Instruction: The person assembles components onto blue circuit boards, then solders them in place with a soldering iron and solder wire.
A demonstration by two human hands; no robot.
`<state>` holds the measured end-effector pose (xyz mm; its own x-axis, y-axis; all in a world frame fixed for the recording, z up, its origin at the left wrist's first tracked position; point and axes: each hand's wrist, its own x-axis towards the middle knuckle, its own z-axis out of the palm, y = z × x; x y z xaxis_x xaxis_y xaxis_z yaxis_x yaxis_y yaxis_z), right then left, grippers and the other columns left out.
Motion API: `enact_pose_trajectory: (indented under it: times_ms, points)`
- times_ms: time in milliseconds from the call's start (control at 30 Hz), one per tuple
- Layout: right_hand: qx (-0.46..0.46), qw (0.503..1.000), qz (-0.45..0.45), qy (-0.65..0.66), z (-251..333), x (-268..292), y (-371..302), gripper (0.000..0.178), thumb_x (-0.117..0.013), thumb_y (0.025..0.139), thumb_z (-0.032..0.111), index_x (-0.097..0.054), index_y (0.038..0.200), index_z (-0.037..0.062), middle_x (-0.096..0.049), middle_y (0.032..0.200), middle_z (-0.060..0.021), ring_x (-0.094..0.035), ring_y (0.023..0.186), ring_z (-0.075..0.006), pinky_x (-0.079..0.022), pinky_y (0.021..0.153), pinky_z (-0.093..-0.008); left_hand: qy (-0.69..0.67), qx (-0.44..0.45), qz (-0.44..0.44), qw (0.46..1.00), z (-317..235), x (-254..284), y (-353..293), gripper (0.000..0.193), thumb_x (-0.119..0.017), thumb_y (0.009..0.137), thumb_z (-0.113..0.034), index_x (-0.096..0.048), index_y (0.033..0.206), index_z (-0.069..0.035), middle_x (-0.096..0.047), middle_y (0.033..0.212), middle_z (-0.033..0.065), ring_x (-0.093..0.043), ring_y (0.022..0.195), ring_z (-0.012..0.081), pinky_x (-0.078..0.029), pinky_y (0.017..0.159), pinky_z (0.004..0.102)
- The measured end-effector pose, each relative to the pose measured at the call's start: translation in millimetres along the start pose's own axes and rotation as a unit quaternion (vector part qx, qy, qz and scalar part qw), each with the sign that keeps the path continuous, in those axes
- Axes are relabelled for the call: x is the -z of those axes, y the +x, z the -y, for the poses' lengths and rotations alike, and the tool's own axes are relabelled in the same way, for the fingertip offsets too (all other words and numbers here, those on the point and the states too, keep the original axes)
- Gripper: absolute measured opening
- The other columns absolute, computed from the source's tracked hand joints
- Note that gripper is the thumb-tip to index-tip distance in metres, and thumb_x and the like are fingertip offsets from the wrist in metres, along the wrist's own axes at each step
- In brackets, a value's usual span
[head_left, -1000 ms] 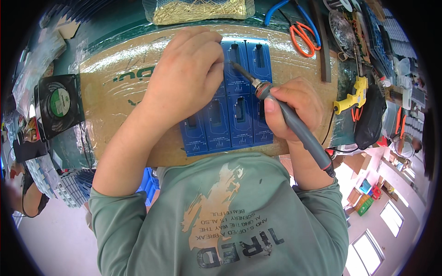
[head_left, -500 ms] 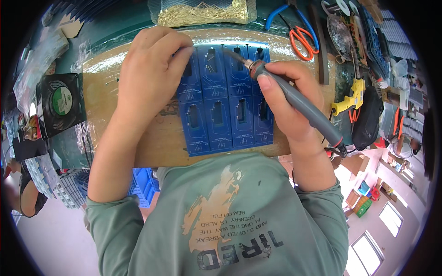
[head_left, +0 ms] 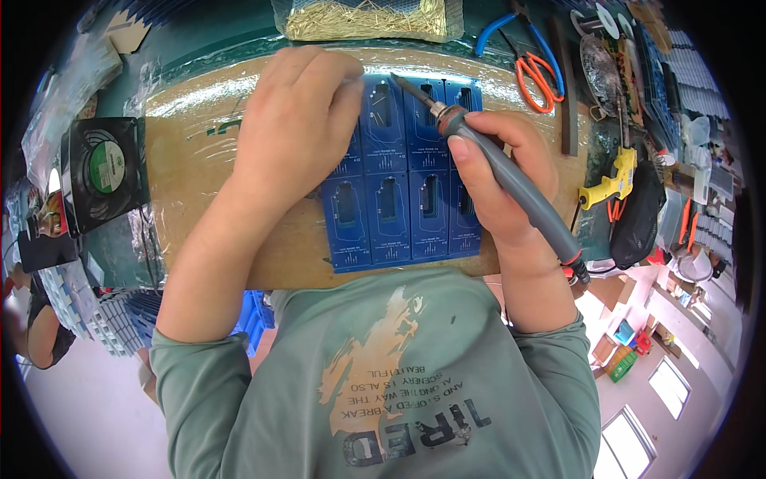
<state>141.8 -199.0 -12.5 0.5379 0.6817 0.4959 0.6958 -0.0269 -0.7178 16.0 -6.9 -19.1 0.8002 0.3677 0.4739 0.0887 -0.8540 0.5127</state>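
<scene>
On the bench lies a panel of blue circuit boards [head_left: 389, 231], in two rows with oblong slots. My right hand [head_left: 511, 172] grips a grey soldering iron [head_left: 523, 194] like a pen; its tip points up and left at the panel's far edge. My left hand [head_left: 299, 120] is closed over the panel's far left part, thumb and forefinger pinched together close to the iron's tip. Whatever it pinches is hidden by the fingers. Short thin wires [head_left: 381, 109] show in one slot of the far row.
Beyond the panel stands a clear tray [head_left: 367, 20] of thin golden pins. To the right lie blue-handled pliers [head_left: 550, 60], orange-handled cutters [head_left: 536, 84], a dark bar [head_left: 569, 96] and a yellow glue gun [head_left: 610, 177]. A black fan [head_left: 105, 168] stands at the left.
The view has shifted slightly. My left hand has moved right along the panel's far edge, and the iron's tip now lies nearer that edge and the left fingers.
</scene>
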Motion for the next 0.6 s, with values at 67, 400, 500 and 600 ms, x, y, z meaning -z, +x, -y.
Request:
enact_pose_trajectory:
  times_ms: [67,400,500,600]
  points:
    - [0.009,1.000,-0.009,0.005,-0.2,1.6,0.5,0.027,-0.082,0.076,0.011,-0.068,0.098,0.0039,-0.068,0.084,-0.0103,-0.065,0.075,-0.0253,-0.051,0.067,-0.0312,0.010,0.037,0.001,0.999,-2.9,5.4,-0.2,0.010,-0.066,0.088,-0.012,-0.066,0.093,-0.004,-0.066,0.086,0.0105,-0.064,0.081,0.0258,-0.051,0.073,0.0373]
    - [0.006,0.999,-0.026,0.032,-6.4,7.8,-2.1,0.029,-0.081,0.079,0.011,-0.066,0.102,0.0032,-0.070,0.089,-0.0091,-0.065,0.079,-0.0244,-0.051,0.071,-0.0312,-0.274,0.364,0.167,0.875,-20.7,101.6,1.7,0.011,-0.060,0.095,-0.015,-0.061,0.100,-0.005,-0.066,0.088,0.0008,-0.062,0.079,0.0060,-0.048,0.055,0.0202]
    - [-0.001,0.999,-0.023,0.028,-4.2,9.7,-2.8,0.027,-0.081,0.080,0.012,-0.066,0.101,0.0036,-0.070,0.089,-0.0090,-0.064,0.079,-0.0242,-0.051,0.071,-0.0315,-0.105,0.336,0.186,0.917,-35.8,137.3,11.3,0.009,-0.059,0.095,-0.013,-0.061,0.099,-0.005,-0.067,0.089,0.0000,-0.063,0.080,0.0059,-0.046,0.055,0.0202]
    - [-0.011,0.999,-0.019,0.035,-4.2,11.0,-3.2,0.027,-0.080,0.080,0.013,-0.067,0.101,0.0040,-0.070,0.088,-0.0094,-0.065,0.079,-0.0242,-0.051,0.071,-0.0319,0.111,0.207,0.134,0.963,-29.4,173.8,17.9,0.012,-0.054,0.098,-0.010,-0.062,0.105,-0.005,-0.066,0.087,0.0035,-0.058,0.076,0.0084,-0.046,0.067,0.0228]
